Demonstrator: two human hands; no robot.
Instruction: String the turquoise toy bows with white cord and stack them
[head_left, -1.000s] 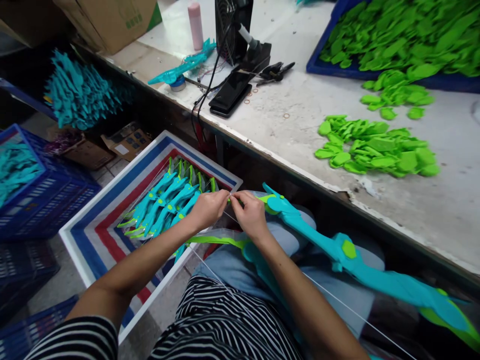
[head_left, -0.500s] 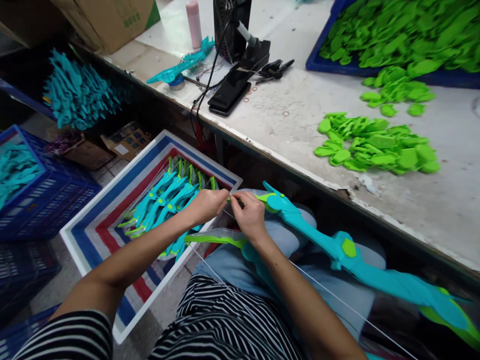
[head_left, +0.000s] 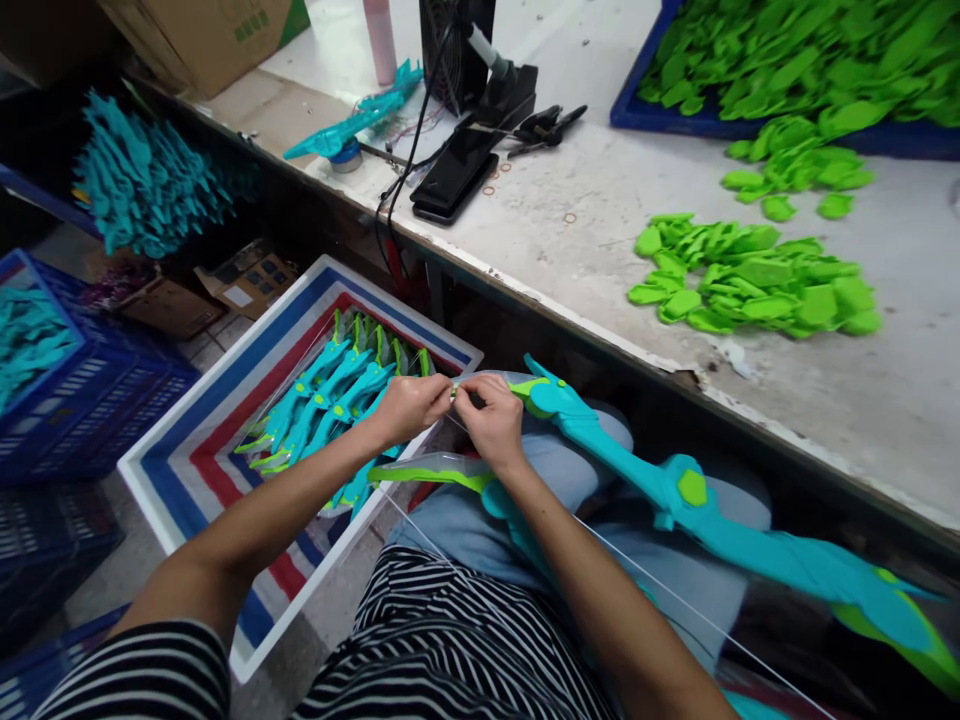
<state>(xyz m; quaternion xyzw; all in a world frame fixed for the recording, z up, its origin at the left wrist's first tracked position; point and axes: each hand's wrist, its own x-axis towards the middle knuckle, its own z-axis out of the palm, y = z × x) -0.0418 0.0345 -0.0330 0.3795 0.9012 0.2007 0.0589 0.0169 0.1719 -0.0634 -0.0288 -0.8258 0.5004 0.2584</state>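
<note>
Both grips narrow: left hand and right hand pinch fingertip to fingertip at the green tip of the teal bow. Probably some string in there too; fingers hide which hand has what. Bow runs from the hands across the jeans off to the right, so the lap likely takes the weight and frees both hands for small work at the tip. Second bow lies nearer the body, under the right forearm, presumably parked within reach. Tray sits just beside the left knee; bows inside lie side by side, same way round, likely to save room and avoid tangles. Loose green pieces are on the desk.
</note>
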